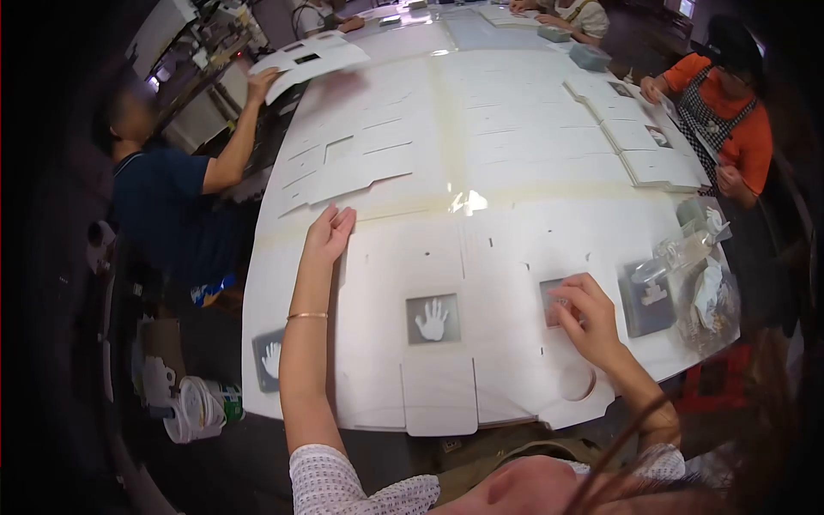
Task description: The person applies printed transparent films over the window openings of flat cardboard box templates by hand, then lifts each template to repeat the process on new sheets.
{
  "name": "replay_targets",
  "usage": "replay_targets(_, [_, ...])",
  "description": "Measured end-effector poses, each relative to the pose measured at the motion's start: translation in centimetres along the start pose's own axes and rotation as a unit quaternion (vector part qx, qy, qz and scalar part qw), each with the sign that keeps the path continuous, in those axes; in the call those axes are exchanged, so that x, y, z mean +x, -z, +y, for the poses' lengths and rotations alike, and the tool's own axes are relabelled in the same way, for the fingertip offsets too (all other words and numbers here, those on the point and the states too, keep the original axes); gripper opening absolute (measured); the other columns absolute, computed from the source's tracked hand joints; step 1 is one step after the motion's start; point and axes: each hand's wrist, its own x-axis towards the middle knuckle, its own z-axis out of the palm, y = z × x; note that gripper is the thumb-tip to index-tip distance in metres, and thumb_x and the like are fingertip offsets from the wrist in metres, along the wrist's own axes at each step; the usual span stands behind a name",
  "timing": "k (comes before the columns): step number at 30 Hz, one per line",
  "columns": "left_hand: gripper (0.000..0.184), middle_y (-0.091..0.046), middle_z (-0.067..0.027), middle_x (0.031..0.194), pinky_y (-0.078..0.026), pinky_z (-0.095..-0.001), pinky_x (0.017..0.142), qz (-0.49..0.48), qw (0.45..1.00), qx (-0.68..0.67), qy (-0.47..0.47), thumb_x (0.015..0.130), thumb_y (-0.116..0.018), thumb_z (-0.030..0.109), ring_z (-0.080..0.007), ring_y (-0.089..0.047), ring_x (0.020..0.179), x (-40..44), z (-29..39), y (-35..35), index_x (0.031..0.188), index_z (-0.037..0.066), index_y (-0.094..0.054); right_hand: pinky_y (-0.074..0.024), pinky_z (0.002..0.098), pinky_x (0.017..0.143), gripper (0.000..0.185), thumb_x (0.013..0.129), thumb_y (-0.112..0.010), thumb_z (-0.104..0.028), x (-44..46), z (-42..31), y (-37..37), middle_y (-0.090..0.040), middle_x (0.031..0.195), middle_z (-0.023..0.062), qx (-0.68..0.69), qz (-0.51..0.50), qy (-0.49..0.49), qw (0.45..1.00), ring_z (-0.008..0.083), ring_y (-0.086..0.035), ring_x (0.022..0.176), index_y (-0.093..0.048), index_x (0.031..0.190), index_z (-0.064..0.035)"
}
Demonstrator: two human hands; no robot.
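A large white die-cut sheet (506, 266) lies in front of me, with a flap at its near edge. Through its middle window shows a grey square with a white hand shape (433, 319). At the sheet's far left corner is my left hand (331, 232), its fingers loosely stretched and touching the edge. My right hand (587, 319) hovers over the right window, which it partly covers; its fingers are bent but apart, with nothing visible between them. A grey pad with a white shape (648, 299) lies to the right. Another hand-shaped print (271, 359) sits left of my forearm.
A co-worker on the left lifts a white sheet (313, 58). Another in orange stands at the right beside stacked sheets (661, 168). Further white sheets (343, 167) lie beyond. Plastic bags (708, 300) rest at the right edge. A white bucket (199, 408) stands lower left.
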Motion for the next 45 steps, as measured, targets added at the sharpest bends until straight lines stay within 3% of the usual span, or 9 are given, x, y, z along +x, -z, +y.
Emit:
replay_targets(14, [0.017, -0.061, -0.0178, 0.108, -0.051, -0.0428, 0.092, -0.019, 0.98, -0.195, -0.029, 0.095, -0.044, 0.004, -0.0298, -0.06, 0.103, 5.8, 4.9, -4.2, 0.107, -0.004, -0.054, -0.0411, 0.018, 0.052, 0.015, 0.083, -0.057, 0.003, -1.6, 4.1, 4.3, -0.057, 0.087, 0.005, 0.107, 0.071, -0.138, 0.982, 0.0051, -0.05, 0.062, -0.067, 0.093, -0.0013])
replay_targets(16, [0.016, -0.063, -0.0161, 0.105, -0.052, -0.0355, 0.092, -0.098, 0.982, -0.151, -0.066, 0.09, -0.053, -0.002, -0.0254, -0.061, 0.101, -1.1, 6.9, -5.8, 0.105, -0.007, -0.055, -0.0422, 0.0199, 0.052, 0.019, 0.091, -0.053, -0.01, -1.6, 4.4, 3.7, -0.061, 0.086, 0.0095, 0.288, 0.003, -0.257, 0.922, 0.0074, -0.054, 0.063, -0.065, 0.102, -0.0001])
replay_targets(21, [0.016, -0.062, -0.0129, 0.109, -0.052, -0.0342, 0.089, -0.37, 0.926, -0.078, -0.012, 0.093, -0.049, 0.004, -0.0203, -0.062, 0.098, -14.1, 8.7, -4.3, 0.108, 0.0, -0.055, -0.052, 0.0258, 0.059, 0.05, 0.098, -0.038, -0.037, -0.8, 5.6, 2.9, -0.063, 0.097, 0.0194, 0.609, -0.082, -0.253, 0.747, 0.0193, -0.063, 0.072, -0.048, 0.123, 0.0055])
replay_targets(23, [0.023, -0.06, -0.0131, 0.114, -0.05, -0.0346, 0.091, -0.347, 0.937, -0.003, -0.045, 0.094, -0.049, 0.005, -0.0206, -0.061, 0.103, -20.1, 7.5, -5.8, 0.116, -0.001, -0.05, -0.0549, 0.0309, 0.065, 0.063, 0.097, -0.034, -0.048, -0.5, 4.5, 3.5, -0.061, 0.108, 0.0229, 0.717, -0.064, -0.243, 0.651, 0.0284, -0.065, 0.08, -0.037, 0.132, 0.0052])
replay_targets(27, [0.039, -0.054, -0.0143, 0.125, -0.046, -0.0352, 0.095, -0.342, 0.925, 0.157, -0.052, 0.094, -0.048, 0.006, -0.0214, -0.056, 0.113, -23.0, 5.8, -1.4, 0.131, -0.003, -0.038, -0.0542, 0.0309, 0.073, 0.05, 0.097, -0.041, -0.04, -0.6, 4.6, 5.2, -0.064, 0.103, 0.0172, 0.714, 0.064, -0.309, 0.625, 0.0202, -0.065, 0.081, -0.05, 0.118, 0.0049])
replay_targets(31, [0.039, -0.056, -0.0146, 0.121, -0.047, -0.0329, 0.092, -0.306, 0.922, 0.236, -0.018, 0.092, -0.051, 0.008, -0.0215, -0.058, 0.108, -22.9, 5.1, 4.5, 0.127, -0.005, -0.042, -0.0516, 0.0247, 0.073, 0.026, 0.086, -0.059, -0.007, -3.8, 6.3, 6.4, -0.064, 0.092, 0.0077, 0.541, 0.119, -0.278, 0.785, 0.0119, -0.062, 0.079, -0.056, 0.109, 0.0049])
replay_targets(34, [0.033, -0.062, -0.0103, 0.11, -0.05, -0.0267, 0.085, -0.271, 0.922, 0.277, 0.005, 0.092, -0.053, 0.008, -0.016, -0.063, 0.096, -22.9, 4.3, 6.7, 0.122, -0.004, -0.048, -0.0502, 0.0232, 0.073, 0.027, 0.083, -0.061, -0.005, -6.9, 1.8, 7.7, -0.064, 0.092, 0.0058, 0.397, 0.116, -0.265, 0.871, 0.0115, -0.062, 0.08, -0.056, 0.108, 0.0033])
replay_targets(40, [0.022, -0.062, 0.0035, 0.083, -0.045, -0.0158, 0.06, -0.053, 0.879, 0.472, -0.046, 0.086, -0.062, 0.013, -0.0013, -0.055, 0.069, -22.6, 0.5, 8.5, 0.106, 0.002, -0.063, -0.0462, 0.0229, 0.079, 0.06, 0.076, -0.064, 0.004, -13.4, -0.4, 7.4, -0.063, 0.101, 0.0068, 0.291, -0.008, -0.316, 0.903, 0.0107, -0.059, 0.091, -0.04, 0.13, -0.0007])
replay_targets(45, [0.025, -0.06, 0.0068, 0.078, -0.041, -0.0136, 0.057, -0.078, 0.841, 0.531, -0.066, 0.085, -0.065, 0.014, 0.0, -0.052, 0.067, -21.4, -1.3, 10.3, 0.107, 0.004, -0.064, -0.0451, 0.0223, 0.077, 0.073, 0.077, -0.064, 0.003, -14.9, 0.8, 6.6, -0.062, 0.102, 0.0076, 0.183, -0.08, -0.328, 0.923, 0.0089, -0.057, 0.089, -0.03, 0.141, -0.0031])
